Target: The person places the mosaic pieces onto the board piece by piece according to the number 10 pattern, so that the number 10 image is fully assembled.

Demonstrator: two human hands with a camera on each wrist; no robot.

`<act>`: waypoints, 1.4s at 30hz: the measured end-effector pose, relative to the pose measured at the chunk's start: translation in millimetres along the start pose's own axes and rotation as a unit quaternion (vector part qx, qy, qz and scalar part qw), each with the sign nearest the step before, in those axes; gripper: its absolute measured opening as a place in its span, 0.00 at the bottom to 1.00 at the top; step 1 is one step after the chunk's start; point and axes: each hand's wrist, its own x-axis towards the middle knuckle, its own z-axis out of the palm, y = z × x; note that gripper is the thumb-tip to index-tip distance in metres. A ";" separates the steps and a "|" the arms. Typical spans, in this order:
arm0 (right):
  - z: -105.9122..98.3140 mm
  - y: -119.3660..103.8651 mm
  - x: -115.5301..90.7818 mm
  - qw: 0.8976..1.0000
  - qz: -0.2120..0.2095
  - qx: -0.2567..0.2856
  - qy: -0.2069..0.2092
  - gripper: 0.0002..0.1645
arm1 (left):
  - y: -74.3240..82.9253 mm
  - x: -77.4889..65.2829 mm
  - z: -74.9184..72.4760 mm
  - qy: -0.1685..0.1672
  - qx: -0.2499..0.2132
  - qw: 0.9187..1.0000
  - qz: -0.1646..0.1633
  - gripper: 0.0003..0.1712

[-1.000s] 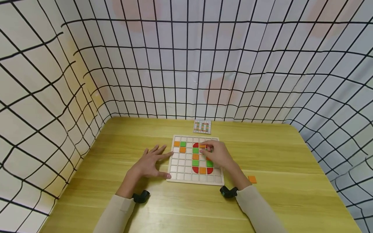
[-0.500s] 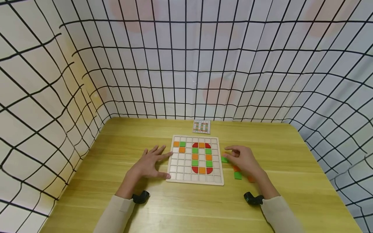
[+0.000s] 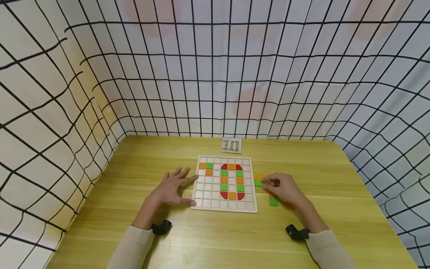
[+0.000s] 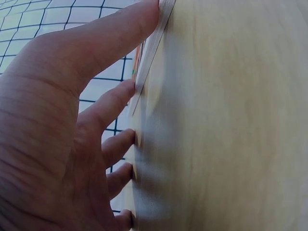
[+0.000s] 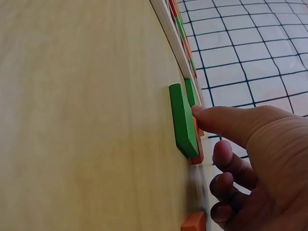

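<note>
A pale wooden grid board lies mid-table. Orange, green and red tiles on it form a ring at right, and three more tiles sit at upper left. My left hand is spread flat, thumb and forefinger touching the board's left edge; in the left wrist view its thumb presses that edge. Beside the board's right edge, my right hand pinches the right end of a green tile lying on the table. The right wrist view shows the thumb at this tile; the forefinger is hidden behind it.
An orange tile lies just behind the pinched one. Nearer me are another green tile and an orange tile, partly under my right hand. A small pattern card lies behind the board. Black-gridded netting surrounds the table.
My right hand has left the board's upper right part, moving right to the loose tiles, and its fingertips have lowered to the green tile. The left hand has stayed put.
</note>
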 end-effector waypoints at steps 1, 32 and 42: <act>-0.3 0.2 -0.2 1.000 0.001 0.000 0.000 0.12 | 0.0 0.2 -0.1 0.000 -0.001 1.000 -0.001 0.56; -1.8 2.7 -1.5 0.999 -0.009 0.034 -0.035 0.16 | 0.6 2.0 -0.1 -0.003 0.000 1.000 0.001 0.56; 0.0 -6.5 0.1 0.999 -0.009 0.033 -0.031 0.15 | 1.1 -0.4 1.0 0.001 -0.002 1.000 -0.003 0.56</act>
